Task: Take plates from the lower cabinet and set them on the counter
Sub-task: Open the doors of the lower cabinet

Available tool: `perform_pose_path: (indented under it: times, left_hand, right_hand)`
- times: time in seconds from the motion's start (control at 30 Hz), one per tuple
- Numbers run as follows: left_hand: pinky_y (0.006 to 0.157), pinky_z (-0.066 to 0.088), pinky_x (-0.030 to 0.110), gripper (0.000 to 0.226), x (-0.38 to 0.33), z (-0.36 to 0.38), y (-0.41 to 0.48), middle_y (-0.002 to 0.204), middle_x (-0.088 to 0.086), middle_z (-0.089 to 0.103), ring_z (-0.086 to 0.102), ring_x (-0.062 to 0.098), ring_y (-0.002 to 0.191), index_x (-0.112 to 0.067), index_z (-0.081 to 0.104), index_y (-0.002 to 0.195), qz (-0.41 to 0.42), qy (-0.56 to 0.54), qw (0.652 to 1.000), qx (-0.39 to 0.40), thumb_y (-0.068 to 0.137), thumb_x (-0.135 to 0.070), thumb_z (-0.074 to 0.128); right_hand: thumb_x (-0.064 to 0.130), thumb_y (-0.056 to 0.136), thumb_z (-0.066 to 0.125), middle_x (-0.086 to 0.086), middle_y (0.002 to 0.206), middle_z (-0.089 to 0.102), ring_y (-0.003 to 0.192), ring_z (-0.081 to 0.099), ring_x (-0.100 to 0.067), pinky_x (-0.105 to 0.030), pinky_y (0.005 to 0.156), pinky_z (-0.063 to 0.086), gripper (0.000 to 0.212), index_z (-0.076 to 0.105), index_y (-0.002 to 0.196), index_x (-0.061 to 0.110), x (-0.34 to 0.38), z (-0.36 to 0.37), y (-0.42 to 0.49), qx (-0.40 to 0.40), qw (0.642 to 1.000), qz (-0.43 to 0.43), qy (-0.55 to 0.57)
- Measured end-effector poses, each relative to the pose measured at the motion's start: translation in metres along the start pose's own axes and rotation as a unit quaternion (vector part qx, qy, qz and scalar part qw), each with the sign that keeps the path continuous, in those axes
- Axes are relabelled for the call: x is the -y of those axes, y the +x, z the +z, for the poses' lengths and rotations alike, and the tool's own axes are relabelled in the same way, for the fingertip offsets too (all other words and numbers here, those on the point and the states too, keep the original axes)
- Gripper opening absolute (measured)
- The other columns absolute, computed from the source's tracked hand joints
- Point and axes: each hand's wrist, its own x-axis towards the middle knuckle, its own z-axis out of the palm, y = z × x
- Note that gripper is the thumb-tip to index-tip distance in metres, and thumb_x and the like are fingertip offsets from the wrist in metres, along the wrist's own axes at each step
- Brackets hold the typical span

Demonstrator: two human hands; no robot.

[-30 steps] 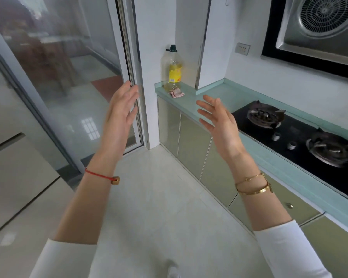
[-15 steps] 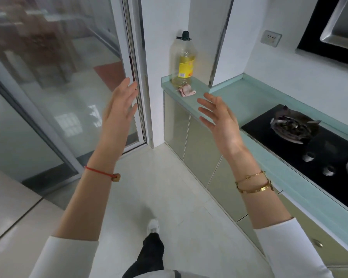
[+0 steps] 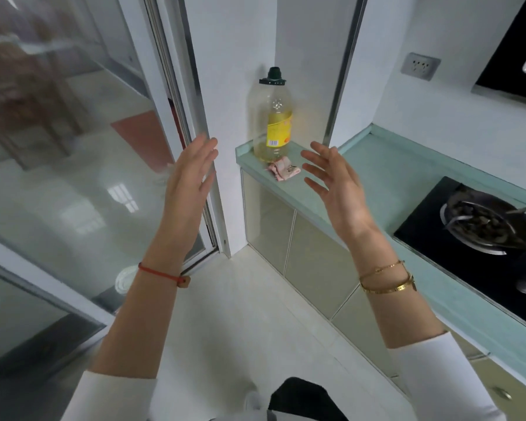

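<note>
Both hands up in mid-air, palms facing each other, nothing held. The left hand [image 3: 192,174] has its grip released, fingers straight and close together. The right hand [image 3: 334,183] is released too, fingers spread and slightly bent. The lower cabinet [image 3: 313,259] has its doors closed under the counter [image 3: 386,171], so the plates are hidden (can't tell which door). At the counter's far corner, the oil bottle [image 3: 274,117] stands upright, with the pink cloth [image 3: 283,172] crumpled just beside its base. The gas hob [image 3: 480,238] is set into the counter on the right, the glass sliding door [image 3: 73,177] is on the left. There is a red cord [image 3: 161,273] on the left wrist, gold bracelets [image 3: 386,281] on the right.
</note>
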Motion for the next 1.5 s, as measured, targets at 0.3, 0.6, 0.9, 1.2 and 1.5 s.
perform_pose_path:
  times: [0.3, 0.6, 0.9, 1.2, 1.5]
  left_hand:
    - [0.119, 0.034, 0.036, 0.033, 0.041, -0.001, 0.107, 0.139, -0.011, 0.060, 0.053, 0.003, 0.131, -0.031, 0.052, 0.133, -0.051, -0.010, 0.998, 0.030, 0.101, -0.030, 0.046]
    - [0.120, 0.032, 0.037, 0.039, 0.078, 0.016, 0.208, 0.144, -0.008, 0.056, 0.052, 0.004, 0.133, -0.027, 0.047, 0.142, -0.073, 0.007, 0.996, 0.059, 0.104, -0.031, 0.039]
    - [0.118, 0.035, 0.036, 0.034, 0.118, 0.014, 0.266, 0.142, -0.009, 0.057, 0.053, 0.004, 0.132, -0.033, 0.051, 0.135, -0.087, 0.018, 0.992, 0.088, 0.105, -0.025, 0.038]
    - [0.110, 0.045, 0.038, 0.030, 0.145, -0.014, 0.299, 0.127, -0.011, 0.068, 0.062, 0.006, 0.120, -0.032, 0.060, 0.128, -0.198, 0.039, 0.970, 0.133, 0.100, -0.029, 0.050]
    - [0.099, 0.051, 0.033, 0.030, 0.203, -0.047, 0.295, 0.125, 0.003, 0.068, 0.064, 0.020, 0.116, -0.020, 0.060, 0.129, -0.250, 0.107, 0.936, 0.223, 0.100, -0.021, 0.052]
  right_hand:
    - [0.034, 0.104, 0.037, -0.006, 0.127, 0.066, 0.124, 0.057, -0.027, -0.046, 0.111, 0.042, 0.040, 0.060, 0.129, 0.014, -0.034, 0.001, 0.091, -0.054, 0.998, 0.019, -0.017]
    - [0.035, 0.104, 0.037, -0.005, 0.127, 0.066, 0.121, 0.059, -0.023, -0.046, 0.110, 0.043, 0.041, 0.058, 0.132, 0.013, -0.046, -0.003, 0.186, -0.072, 0.997, 0.027, -0.022]
    - [0.035, 0.104, 0.037, -0.004, 0.126, 0.066, 0.120, 0.059, -0.023, -0.046, 0.109, 0.044, 0.041, 0.059, 0.131, 0.013, -0.068, -0.001, 0.239, -0.098, 0.994, 0.044, -0.030]
    - [0.031, 0.104, 0.039, -0.004, 0.125, 0.065, 0.119, 0.059, -0.021, -0.042, 0.107, 0.045, 0.037, 0.057, 0.131, 0.012, -0.107, 0.031, 0.230, -0.190, 0.975, 0.057, -0.102]
    - [0.023, 0.102, 0.045, -0.001, 0.116, 0.064, 0.108, 0.057, -0.017, -0.036, 0.098, 0.046, 0.032, 0.058, 0.129, 0.012, -0.172, 0.049, 0.198, -0.277, 0.944, 0.098, -0.147]
